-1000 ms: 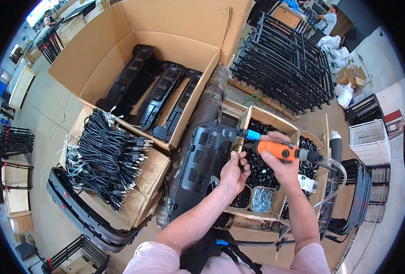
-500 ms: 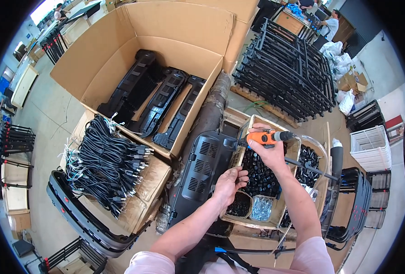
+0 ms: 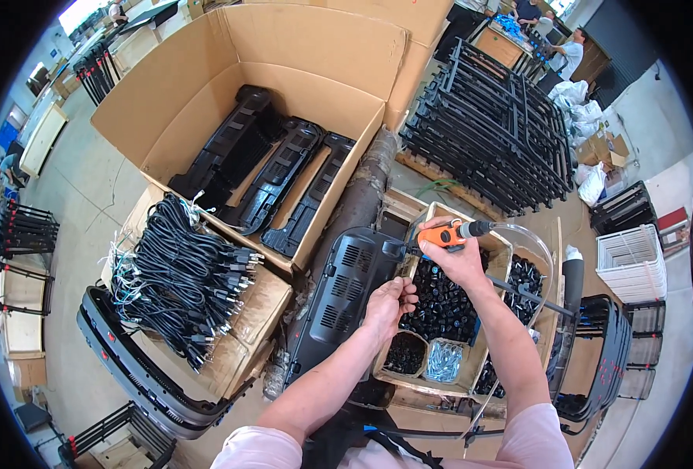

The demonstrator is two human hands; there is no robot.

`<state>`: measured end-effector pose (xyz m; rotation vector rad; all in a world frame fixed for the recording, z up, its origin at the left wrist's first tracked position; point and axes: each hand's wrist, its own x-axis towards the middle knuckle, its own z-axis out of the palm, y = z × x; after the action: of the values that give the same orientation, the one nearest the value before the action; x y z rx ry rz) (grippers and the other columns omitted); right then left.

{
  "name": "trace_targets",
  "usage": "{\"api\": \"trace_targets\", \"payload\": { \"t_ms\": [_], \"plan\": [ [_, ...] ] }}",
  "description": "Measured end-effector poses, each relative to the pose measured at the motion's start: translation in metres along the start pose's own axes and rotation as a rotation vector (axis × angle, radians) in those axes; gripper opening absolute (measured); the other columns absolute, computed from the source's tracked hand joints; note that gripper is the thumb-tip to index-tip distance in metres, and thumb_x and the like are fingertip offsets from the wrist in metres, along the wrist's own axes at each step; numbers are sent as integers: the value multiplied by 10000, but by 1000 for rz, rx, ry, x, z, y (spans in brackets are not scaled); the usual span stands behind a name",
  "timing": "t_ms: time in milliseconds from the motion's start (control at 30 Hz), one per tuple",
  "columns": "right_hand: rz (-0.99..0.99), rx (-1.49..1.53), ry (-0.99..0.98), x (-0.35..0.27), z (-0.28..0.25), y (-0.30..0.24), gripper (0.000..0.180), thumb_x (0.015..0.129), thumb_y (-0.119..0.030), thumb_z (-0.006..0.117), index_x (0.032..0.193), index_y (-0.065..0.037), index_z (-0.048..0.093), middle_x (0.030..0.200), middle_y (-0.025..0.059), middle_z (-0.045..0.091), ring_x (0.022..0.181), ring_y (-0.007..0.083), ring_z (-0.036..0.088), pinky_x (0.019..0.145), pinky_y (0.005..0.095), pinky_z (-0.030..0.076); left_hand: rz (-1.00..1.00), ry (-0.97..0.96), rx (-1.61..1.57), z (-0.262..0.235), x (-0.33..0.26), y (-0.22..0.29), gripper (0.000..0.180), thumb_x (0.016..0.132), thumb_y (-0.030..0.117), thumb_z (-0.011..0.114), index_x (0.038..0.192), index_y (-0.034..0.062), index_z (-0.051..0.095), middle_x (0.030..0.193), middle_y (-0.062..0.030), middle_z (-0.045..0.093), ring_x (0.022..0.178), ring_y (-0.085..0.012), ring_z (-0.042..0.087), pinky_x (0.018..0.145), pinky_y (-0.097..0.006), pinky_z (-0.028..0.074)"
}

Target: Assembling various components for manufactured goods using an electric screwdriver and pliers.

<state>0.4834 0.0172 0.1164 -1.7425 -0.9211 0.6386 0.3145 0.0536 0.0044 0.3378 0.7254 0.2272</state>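
Observation:
My right hand (image 3: 460, 260) is wrapped around an orange power screwdriver (image 3: 440, 236), with a clear hose (image 3: 528, 230) running from its rear end. The driver's front end points left, close to the upper right end of a black plastic housing (image 3: 348, 275) with slotted vents. Whether the tip touches the housing I cannot tell. My left hand (image 3: 389, 305) is closed in a pinch beside the housing's right edge; what its fingers hold, if anything, is too small to make out. Under and beside my hands stands a wooden bin (image 3: 418, 381) of small parts.
Black knob-like parts (image 3: 440, 309) and silver screws (image 3: 443, 359) fill bin compartments. A large cardboard box (image 3: 315, 78) holds black housings. Bundled black cables (image 3: 178, 266) lie on a carton at left. Stacked black metal frames (image 3: 491, 125) stand behind; people work far off.
My left hand has risen slightly along the housing's edge. The driver in my right hand has shifted a little to the left, and the whole view has moved slightly.

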Motion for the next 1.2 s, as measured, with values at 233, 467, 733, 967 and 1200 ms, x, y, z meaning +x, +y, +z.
{"api": "trace_targets", "payload": {
  "t_ms": [233,467,733,967,1200],
  "plan": [
    [21,-11,-12,4,5,1,357,853,-64,813,1182,-18,683,1189,96,728,1069,151,674,973,335,546,49,45,-82,6,25,7,230,1104,262,576,1118,66,696,884,-3,670,716,-127,623,591,-267,527],
    [-51,223,33,-8,-2,-29,514,840,-44,833,1303,31,623,1198,128,734,1124,186,691,1005,356,574,-19,91,-381,18,31,25,218,1104,262,573,1128,79,689,881,2,645,737,-122,583,662,-266,520],
    [-44,273,-9,-11,9,-42,504,845,-5,816,1307,33,617,1205,151,735,1126,202,698,1004,357,577,-42,65,-671,24,38,47,209,1088,271,601,1094,73,665,881,-1,636,744,-119,582,669,-235,545],
    [-66,244,-11,-2,19,-42,497,853,-8,807,1311,19,619,1217,139,726,1136,194,686,1015,356,568,-17,-118,-667,18,36,55,234,1092,282,596,1134,64,668,884,1,624,775,-128,603,675,-249,551],
    [-58,179,19,22,41,-28,491,866,-39,807,1320,-1,623,1199,110,725,1088,168,684,984,333,559,64,-83,-362,21,14,52,356,1155,257,412,1328,-8,575,1126,-116,685,931,-213,676,821,-335,598]
  ]
}}
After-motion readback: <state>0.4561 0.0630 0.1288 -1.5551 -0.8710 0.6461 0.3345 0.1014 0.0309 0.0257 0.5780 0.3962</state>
